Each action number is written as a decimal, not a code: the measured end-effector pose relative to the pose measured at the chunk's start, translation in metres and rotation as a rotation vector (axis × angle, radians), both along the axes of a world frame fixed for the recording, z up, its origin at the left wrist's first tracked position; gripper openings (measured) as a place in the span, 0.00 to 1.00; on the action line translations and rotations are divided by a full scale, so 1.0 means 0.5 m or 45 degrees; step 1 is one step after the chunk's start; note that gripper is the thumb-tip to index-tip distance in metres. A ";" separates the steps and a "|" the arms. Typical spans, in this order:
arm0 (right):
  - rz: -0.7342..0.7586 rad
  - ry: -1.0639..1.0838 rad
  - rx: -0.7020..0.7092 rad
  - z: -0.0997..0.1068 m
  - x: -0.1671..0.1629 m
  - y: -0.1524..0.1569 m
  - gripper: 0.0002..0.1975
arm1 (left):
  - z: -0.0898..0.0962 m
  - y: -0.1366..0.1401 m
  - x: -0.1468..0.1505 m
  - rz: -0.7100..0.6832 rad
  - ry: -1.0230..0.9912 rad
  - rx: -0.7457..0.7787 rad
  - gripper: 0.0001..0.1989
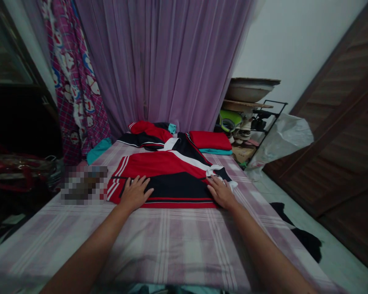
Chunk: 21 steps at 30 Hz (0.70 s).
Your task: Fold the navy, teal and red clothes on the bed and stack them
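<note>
Step in hand: I judge this as smoothing a garment flat before a fold; both of my hands press on a red, black and white striped sports jersey (168, 179) spread on the bed.
Left hand: my left hand (135, 192) lies flat, palm down, fingers spread wide and gripping nothing; it rests on the jersey's near left part, where the red side panel meets the black band.
Right hand: my right hand (221, 192) is also flat and open, fingers fanned, holding nothing; it rests on the jersey's near right edge, just beside a white cuff or collar piece.
Jersey: it lies between and beyond my two hands, its lower hem running from one hand to the other, its far end reaching away from my fingertips.
Surface: a pale pink and white checked bed sheet (171, 241) lies under both forearms and under the jersey.
Beyond the hands: a loose heap of red and black clothes (150, 132) sits past my left fingertips; a folded red cloth stack with a teal layer beneath (211, 142) sits past my right fingertips.
Behind those: a purple sheer curtain (168, 61) hangs.
Next move, as I judge it: a pinch on one edge or sleeve, which calls for fingers to curl and lift the fabric without dragging the smoothed part.
</note>
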State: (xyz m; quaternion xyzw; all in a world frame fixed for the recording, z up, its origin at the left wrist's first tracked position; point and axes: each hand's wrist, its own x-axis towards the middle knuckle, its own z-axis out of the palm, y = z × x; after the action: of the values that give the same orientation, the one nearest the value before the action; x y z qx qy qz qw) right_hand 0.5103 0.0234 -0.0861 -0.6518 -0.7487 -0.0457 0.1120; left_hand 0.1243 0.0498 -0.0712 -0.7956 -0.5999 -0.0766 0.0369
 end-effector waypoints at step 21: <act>0.089 0.087 -0.231 0.020 -0.232 0.006 0.27 | -0.041 -0.006 -0.019 -0.213 -0.302 0.241 0.23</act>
State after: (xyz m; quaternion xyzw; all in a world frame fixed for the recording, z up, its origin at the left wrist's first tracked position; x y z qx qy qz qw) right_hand 0.3943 0.0264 -0.0763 -0.6338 -0.7679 0.0485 0.0796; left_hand 0.1146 0.0468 -0.0917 -0.8210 -0.5219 -0.2289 0.0342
